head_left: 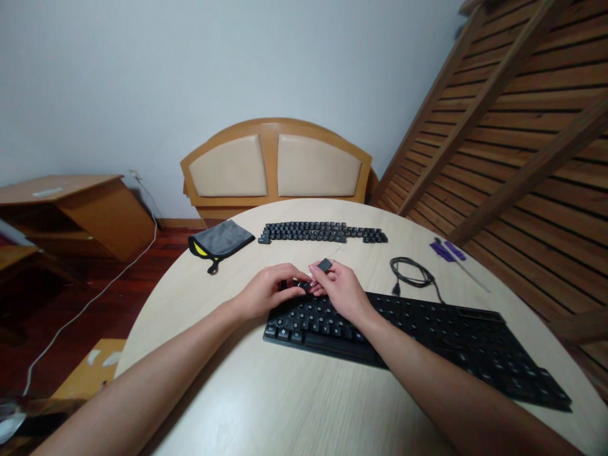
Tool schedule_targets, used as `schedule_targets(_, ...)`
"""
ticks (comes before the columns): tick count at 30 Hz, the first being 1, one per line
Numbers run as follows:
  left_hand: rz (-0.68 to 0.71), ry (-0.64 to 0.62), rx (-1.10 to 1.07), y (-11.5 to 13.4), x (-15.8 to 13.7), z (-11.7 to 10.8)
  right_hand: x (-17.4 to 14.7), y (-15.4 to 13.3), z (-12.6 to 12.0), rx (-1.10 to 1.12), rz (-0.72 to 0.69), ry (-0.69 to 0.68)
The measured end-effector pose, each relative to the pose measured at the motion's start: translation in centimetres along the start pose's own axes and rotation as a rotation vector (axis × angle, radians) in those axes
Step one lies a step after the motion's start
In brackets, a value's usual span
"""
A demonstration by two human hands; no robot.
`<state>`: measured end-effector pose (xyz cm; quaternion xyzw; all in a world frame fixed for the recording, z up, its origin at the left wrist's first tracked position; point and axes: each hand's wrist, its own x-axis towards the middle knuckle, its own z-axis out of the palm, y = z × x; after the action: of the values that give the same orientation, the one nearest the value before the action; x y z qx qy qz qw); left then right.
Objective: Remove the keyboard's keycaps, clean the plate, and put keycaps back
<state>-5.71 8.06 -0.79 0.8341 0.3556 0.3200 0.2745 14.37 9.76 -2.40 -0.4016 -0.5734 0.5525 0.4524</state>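
Note:
A black keyboard (413,326) lies on the round table, with many keycaps off its upper part and small posts bare. Over its far left corner, my left hand (268,291) pinches a small black keycap (304,285) between thumb and fingers. My right hand (344,294) is closed beside it, nearly touching, gripping a small tool with a dark rectangular handle (325,265) and thin wires, which looks like a keycap puller. Loose black keycaps (308,232) stand in rows beyond both hands.
A grey cloth pouch (223,239) with yellow lining lies at the table's far left. The keyboard's coiled cable (411,272) and purple strips with a thin rod (449,251) lie on the right. A padded chair or headboard (275,161) stands behind the table (294,399).

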Motion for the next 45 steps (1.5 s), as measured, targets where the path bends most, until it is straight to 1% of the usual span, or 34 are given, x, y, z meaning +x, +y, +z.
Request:
schedule_targets(3, 0.035, -0.007, 0.012, 0.2, 0.0, -0.2, 0.0, 0.1, -0.1, 0.023, 0.008, 0.0)
schedule_targets(8, 0.108, 0.027, 0.039, 0.3, -0.1, -0.1, -0.1, 0.0, -0.1, 0.028, 0.004, -0.018)
schedule_targets(16, 0.337, 0.036, 0.248, 0.3, -0.3, 0.3, 0.0, 0.2, 0.1, 0.052, 0.029, 0.0)
schedule_targets(18, 0.385, 0.058, 0.274, 0.5, -0.3, 0.2, 0.0, 0.3, 0.2, 0.058, 0.033, 0.02)
schedule_targets(19, 0.39, 0.089, 0.284, 0.4, -0.2, 0.2, 0.1, 0.4, 0.2, 0.061, 0.034, 0.027)
schedule_targets(21, 0.346, 0.197, 0.325, 0.0, 0.3, -0.2, 0.1, 0.6, 0.3, 0.065, 0.043, 0.033)
schedule_targets(23, 0.241, 0.322, 0.417, -1.2, 1.0, -0.9, 0.2, 0.6, 0.4, 0.063, 0.06, 0.03)
schedule_targets(25, 0.128, 0.386, 0.525, -2.9, 1.9, -1.8, 0.2, 0.6, 0.5, 0.056, 0.072, 0.027)
schedule_targets(27, 0.004, 0.386, 0.692, -4.9, 2.8, -2.6, 0.2, 0.5, 0.6, 0.047, 0.071, 0.017)
schedule_targets(28, -0.023, 0.389, 0.721, -5.9, 3.2, -3.0, 0.2, 0.5, 0.7, 0.044, 0.07, 0.013)
schedule_targets(31, -0.061, 0.384, 0.762, -8.5, 3.9, -3.5, 0.1, 0.4, 0.7, 0.032, 0.068, 0.006)
schedule_targets(34, -0.093, 0.371, 0.796, -10.2, 4.0, -3.7, 0.0, 0.4, 0.7, 0.026, 0.064, 0.002)
schedule_targets(38, -0.169, 0.386, 0.827, -11.2, 4.0, -3.9, 0.0, 0.5, 0.6, 0.018, 0.06, 0.001)
schedule_targets(41, -0.217, 0.387, 0.836, -11.5, 4.0, -4.0, -0.1, 0.5, 0.6, 0.014, 0.064, -0.005)
schedule_targets(45, -0.245, 0.377, 0.836, -11.5, 4.1, -4.0, -0.1, 0.3, 0.7, 0.01, 0.075, -0.014)
